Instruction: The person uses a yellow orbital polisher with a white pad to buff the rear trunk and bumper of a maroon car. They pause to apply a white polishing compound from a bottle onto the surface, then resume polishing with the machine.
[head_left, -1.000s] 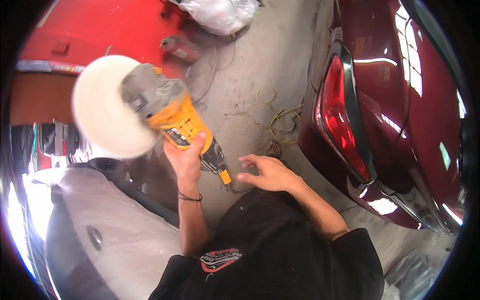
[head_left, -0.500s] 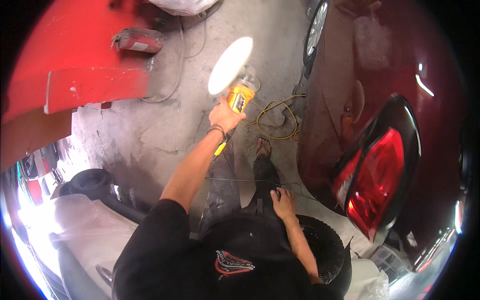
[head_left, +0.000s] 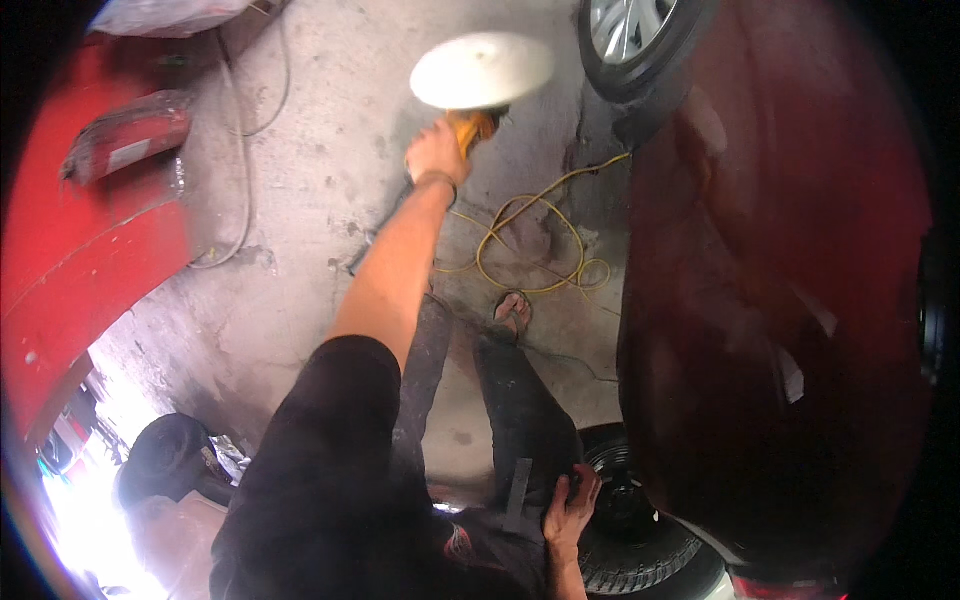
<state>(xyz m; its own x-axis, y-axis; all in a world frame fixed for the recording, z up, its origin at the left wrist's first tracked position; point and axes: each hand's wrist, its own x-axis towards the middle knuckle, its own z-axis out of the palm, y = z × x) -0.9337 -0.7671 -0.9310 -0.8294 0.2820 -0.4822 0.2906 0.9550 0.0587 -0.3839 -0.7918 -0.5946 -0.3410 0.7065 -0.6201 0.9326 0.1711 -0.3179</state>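
My left hand (head_left: 437,152) is wrapped round the handle of a yellow polisher (head_left: 470,130), held out at arm's length above the floor. Its round white pad (head_left: 482,72) faces upward and away from me. Beside my right thigh hangs my right hand (head_left: 570,508), empty, with its fingers apart and loosely bent. A dark red car body panel (head_left: 760,300) stands to my right, well apart from the pad.
A yellow cord (head_left: 535,287) lies looped on the concrete floor (head_left: 310,200). The car's wheel (head_left: 640,40) is at the far right, and a tire (head_left: 640,560) lies near my right side. Red panels (head_left: 100,260) and a grey hose (head_left: 245,190) are at left.
My view has shifted, so the car's tail light has dropped to the lower edge and its wheel shows more. The polisher has tilted, turning its pad more level. Both hands keep their state.
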